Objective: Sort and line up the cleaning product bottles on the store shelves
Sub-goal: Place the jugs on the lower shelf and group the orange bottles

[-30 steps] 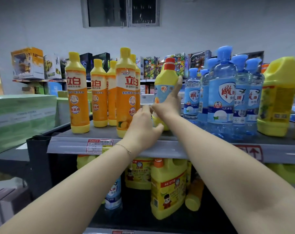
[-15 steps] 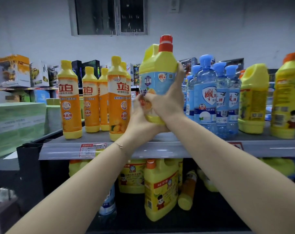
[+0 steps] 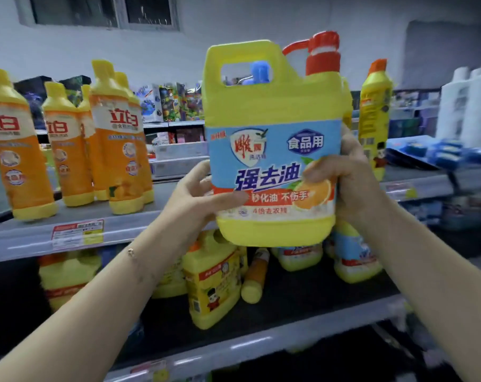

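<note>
A big yellow jug [image 3: 272,106] with a blue label and a red cap hangs in the air in front of the top shelf [image 3: 140,227], label towards me. My left hand [image 3: 198,199] grips its lower left side, thumb across the label. My right hand [image 3: 346,177] grips its right side with the fingers curled onto the label. Several orange detergent bottles [image 3: 120,150] stand on the top shelf at the left. A slim yellow bottle [image 3: 375,111] stands on that shelf to the right of the jug.
The lower shelf [image 3: 302,299] holds several yellow jugs [image 3: 211,282], and an orange bottle [image 3: 254,277] lies there on its side. White bottles [image 3: 470,103] and blue packs [image 3: 443,155] sit at the far right. Toy boxes fill shelves behind.
Both hands have lifted the yellow jug off the top shelf and drawn it towards me, turning its label to face me. The view has swung to the right.
</note>
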The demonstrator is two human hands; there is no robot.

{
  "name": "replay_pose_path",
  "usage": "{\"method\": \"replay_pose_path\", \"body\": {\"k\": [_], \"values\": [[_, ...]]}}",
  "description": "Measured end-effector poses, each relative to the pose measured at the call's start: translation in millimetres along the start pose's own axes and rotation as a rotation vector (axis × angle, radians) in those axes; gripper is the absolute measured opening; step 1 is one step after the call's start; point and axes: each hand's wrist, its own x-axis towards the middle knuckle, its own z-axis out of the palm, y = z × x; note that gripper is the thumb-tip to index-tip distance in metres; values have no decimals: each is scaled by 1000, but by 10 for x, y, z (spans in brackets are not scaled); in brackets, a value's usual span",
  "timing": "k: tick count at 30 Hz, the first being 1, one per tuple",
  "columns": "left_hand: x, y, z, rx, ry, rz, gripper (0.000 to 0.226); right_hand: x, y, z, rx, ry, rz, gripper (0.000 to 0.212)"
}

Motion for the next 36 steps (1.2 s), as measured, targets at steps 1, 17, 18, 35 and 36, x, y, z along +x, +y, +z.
{"method": "replay_pose_path", "body": {"k": [1,17,18,35,36], "values": [[6,-66,104,15,-18,5,70,-78,-19,-131,-20,-5,10,78],[66,-1872,1227,191,-1,-143,88,-949,371,-1897,-638,-171,697,74],[66,-1982,1219,180,24,-174,90,-927,503,-1948,-669,-185,728,75],[556,-2800,1085,411,250,-330,82,-659,2003,-2083,-1083,239,357,7],[597,-2806,1128,457,257,-324,75,-704,2064,-2041,-1101,260,325,11]]}}
